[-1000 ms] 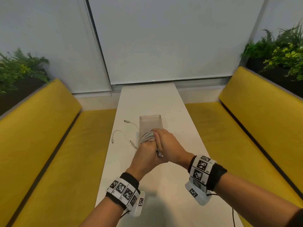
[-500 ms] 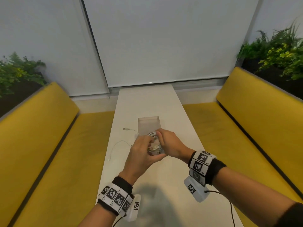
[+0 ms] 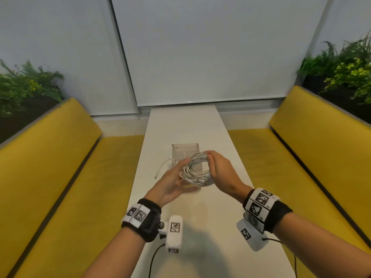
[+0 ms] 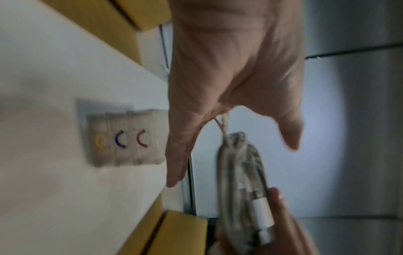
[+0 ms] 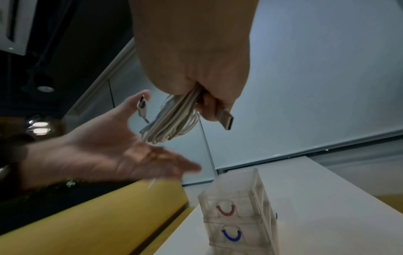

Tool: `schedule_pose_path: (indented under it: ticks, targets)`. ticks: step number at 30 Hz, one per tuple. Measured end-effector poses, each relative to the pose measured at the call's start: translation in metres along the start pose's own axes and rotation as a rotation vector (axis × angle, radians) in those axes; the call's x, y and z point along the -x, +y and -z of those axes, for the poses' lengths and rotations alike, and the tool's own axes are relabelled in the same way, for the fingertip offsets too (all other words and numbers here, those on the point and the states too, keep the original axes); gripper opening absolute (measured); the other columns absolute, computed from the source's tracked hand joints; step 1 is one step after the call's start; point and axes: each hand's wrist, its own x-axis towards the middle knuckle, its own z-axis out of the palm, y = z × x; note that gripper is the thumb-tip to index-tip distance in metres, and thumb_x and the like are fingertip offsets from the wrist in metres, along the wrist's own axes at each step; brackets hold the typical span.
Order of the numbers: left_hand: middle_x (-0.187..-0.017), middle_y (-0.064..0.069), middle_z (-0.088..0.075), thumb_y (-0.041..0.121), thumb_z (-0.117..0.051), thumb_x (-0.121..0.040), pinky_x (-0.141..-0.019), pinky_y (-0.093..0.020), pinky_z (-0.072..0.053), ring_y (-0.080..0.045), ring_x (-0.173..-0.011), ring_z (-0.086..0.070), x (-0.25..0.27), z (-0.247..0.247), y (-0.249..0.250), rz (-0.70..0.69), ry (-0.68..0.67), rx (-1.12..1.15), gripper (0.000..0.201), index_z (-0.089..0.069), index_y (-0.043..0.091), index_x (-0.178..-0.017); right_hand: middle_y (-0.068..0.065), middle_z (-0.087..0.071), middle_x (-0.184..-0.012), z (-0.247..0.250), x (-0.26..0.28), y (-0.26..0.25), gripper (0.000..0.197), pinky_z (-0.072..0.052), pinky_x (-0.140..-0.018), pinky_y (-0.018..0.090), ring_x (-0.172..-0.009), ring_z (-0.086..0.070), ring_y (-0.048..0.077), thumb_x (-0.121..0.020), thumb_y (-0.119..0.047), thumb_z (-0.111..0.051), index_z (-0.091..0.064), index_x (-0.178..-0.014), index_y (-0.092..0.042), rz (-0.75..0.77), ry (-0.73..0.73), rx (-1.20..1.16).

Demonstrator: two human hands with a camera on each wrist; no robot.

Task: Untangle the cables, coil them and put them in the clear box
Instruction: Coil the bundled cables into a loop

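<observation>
Yellow benches flank a long white desk [image 3: 200, 217] at frame centre. The right hand [image 3: 220, 171] is curled round a coiled white cable bundle [image 3: 197, 169], held above the desk. Beside it the left hand [image 3: 172, 181] is spread open, empty. Just beyond, higher in frame, stands the clear plastic drawer box [image 3: 185, 150]; a loose white cable [image 3: 163, 166] lies at its left.

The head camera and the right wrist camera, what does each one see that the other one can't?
Only the head view shows the loose cable lying on the table left of the box, the yellow benches and the plants.

Only the right wrist view shows the red handle and the blue handle on the box's drawers.

Both show the right hand gripping the coiled cable, the left hand open beside it, and the clear box standing on the table.
</observation>
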Motion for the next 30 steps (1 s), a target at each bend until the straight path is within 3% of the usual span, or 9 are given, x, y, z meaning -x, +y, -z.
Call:
schedule_pose_path:
  ticks: [3, 6, 8, 10, 14, 19, 23, 25, 30]
  targets:
    - [-0.105, -0.022, -0.071, 0.025, -0.067, -0.095, -0.077, -0.041, -0.061, -0.031, -0.090, -0.071, -0.009, -0.009, 0.018, -0.062, 0.007, -0.060, 0.047, -0.057, -0.001, -0.132, 0.006, -0.066, -0.114, -0.003, 0.007, 0.002, 0.033, -0.047, -0.089, 0.026, -0.097, -0.059, 0.015, -0.106, -0.025, -0.032, -0.058, -0.122, -0.012, 0.027, -0.118, 0.003]
    - [-0.123, -0.010, -0.068, 0.058, -0.070, -0.082, -0.094, -0.041, -0.057, -0.020, -0.107, -0.069, -0.018, -0.011, 0.018, -0.165, -0.016, -0.566, 0.072, -0.050, 0.018, -0.138, -0.001, -0.063, -0.110, 0.000, 0.007, -0.001, 0.032, -0.042, -0.075, 0.008, -0.092, -0.059, 0.010, -0.106, -0.025, -0.032, -0.049, -0.130, -0.012, -0.023, -0.194, -0.062]
    - [-0.120, 0.003, -0.069, 0.070, -0.071, -0.072, -0.094, -0.037, -0.056, -0.012, -0.106, -0.068, -0.018, -0.008, 0.016, -0.232, -0.046, -0.853, 0.075, -0.053, 0.029, -0.132, -0.005, -0.062, -0.104, 0.004, 0.006, -0.004, 0.034, -0.046, -0.071, 0.011, -0.085, -0.062, 0.006, -0.106, -0.027, -0.032, -0.036, -0.137, -0.014, -0.061, -0.249, -0.141]
    - [-0.104, 0.006, -0.072, 0.061, -0.076, -0.076, -0.084, -0.030, -0.058, -0.010, -0.095, -0.069, -0.015, -0.004, 0.017, -0.302, -0.103, -1.037, 0.052, -0.063, 0.031, -0.116, -0.007, -0.065, -0.096, 0.008, 0.005, -0.006, 0.040, -0.053, -0.071, 0.022, -0.080, -0.066, 0.006, -0.106, -0.030, -0.033, -0.023, -0.143, -0.022, -0.038, -0.288, -0.194]
    - [-0.099, 0.007, -0.072, 0.045, -0.083, -0.076, -0.071, -0.016, -0.053, -0.009, -0.089, -0.068, -0.007, -0.002, 0.026, -0.329, -0.212, -1.182, 0.041, -0.066, 0.027, -0.108, -0.012, -0.067, -0.101, 0.009, 0.005, -0.008, 0.059, -0.046, -0.072, 0.007, -0.081, -0.065, -0.003, -0.106, -0.028, -0.037, -0.004, -0.153, -0.043, 0.083, -0.359, -0.195]
    - [-0.090, 0.019, -0.067, 0.050, -0.088, -0.067, -0.068, -0.011, -0.045, 0.002, -0.086, -0.064, -0.001, -0.004, 0.031, -0.283, -0.265, -1.368, 0.054, -0.060, 0.033, -0.110, 0.000, -0.054, -0.141, 0.005, 0.001, -0.003, 0.058, -0.038, -0.096, 0.009, -0.121, -0.054, 0.011, -0.102, -0.038, -0.045, -0.019, -0.155, -0.034, 0.142, -0.560, -0.068]
    - [-0.081, 0.014, -0.066, 0.044, -0.088, -0.071, -0.053, -0.006, -0.038, -0.003, -0.074, -0.063, -0.003, -0.002, 0.027, -0.340, -0.143, -1.325, 0.037, -0.064, 0.028, -0.094, 0.011, -0.060, -0.121, 0.000, -0.004, -0.001, 0.039, -0.048, -0.087, 0.031, -0.104, -0.060, 0.024, -0.099, -0.040, -0.050, -0.047, -0.128, -0.013, 0.024, -0.505, 0.061]
    - [-0.076, 0.010, -0.063, 0.044, -0.085, -0.074, -0.048, -0.010, -0.037, -0.009, -0.069, -0.060, -0.004, -0.002, 0.026, -0.361, -0.045, -1.316, 0.032, -0.060, 0.027, -0.084, 0.009, -0.050, -0.113, -0.002, -0.007, -0.002, 0.038, -0.045, -0.080, 0.026, -0.092, -0.055, 0.023, -0.098, -0.044, -0.050, -0.051, -0.117, -0.011, -0.028, -0.459, 0.116]
    - [-0.086, 0.000, -0.070, 0.052, -0.079, -0.077, -0.065, -0.029, -0.050, -0.019, -0.079, -0.067, -0.007, -0.001, 0.021, -0.407, 0.033, -1.255, 0.043, -0.066, 0.017, -0.097, 0.008, -0.042, -0.122, -0.006, -0.009, 0.000, 0.038, -0.050, -0.082, 0.031, -0.090, -0.060, 0.028, -0.098, -0.042, -0.050, -0.057, -0.110, -0.007, -0.045, -0.385, 0.220]
